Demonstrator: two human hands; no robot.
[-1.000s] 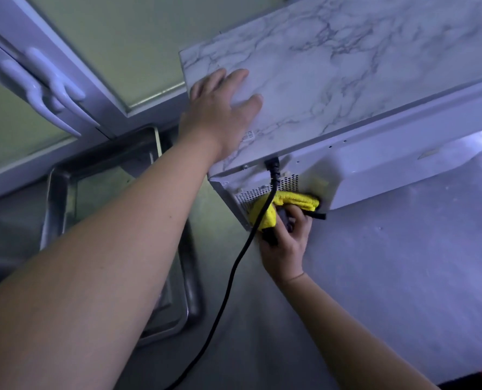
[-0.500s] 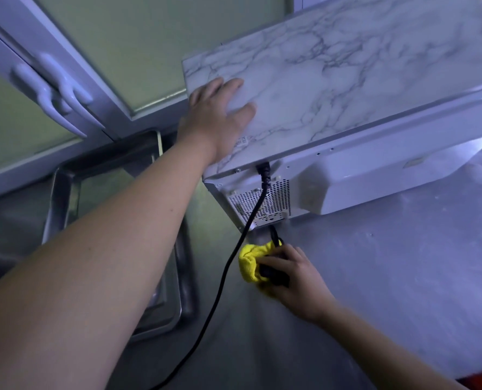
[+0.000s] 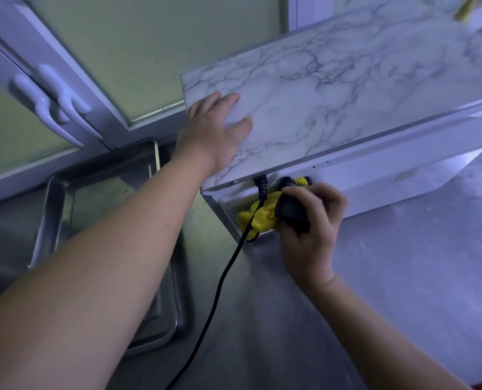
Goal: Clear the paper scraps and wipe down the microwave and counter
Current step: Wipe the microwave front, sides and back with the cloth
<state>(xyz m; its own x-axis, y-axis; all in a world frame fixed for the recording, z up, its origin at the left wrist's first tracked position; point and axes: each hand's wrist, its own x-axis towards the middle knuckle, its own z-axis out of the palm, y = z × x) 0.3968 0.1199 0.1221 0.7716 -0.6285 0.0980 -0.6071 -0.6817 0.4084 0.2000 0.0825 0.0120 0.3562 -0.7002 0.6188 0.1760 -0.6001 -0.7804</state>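
Up off the counter (image 3: pixel 403 263) again, right hand (image 3: pixel 310 232) clenches the yellow cloth (image 3: pixel 262 218) against the microwave (image 3: pixel 346 94) rear vent; left hand (image 3: pixel 214 130) lies flat-fingered on top.

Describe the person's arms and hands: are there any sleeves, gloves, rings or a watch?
The left forearm and right forearm are bare, with no sleeve in view. The left hand and right hand wear no gloves. No ring, watch or bracelet shows.
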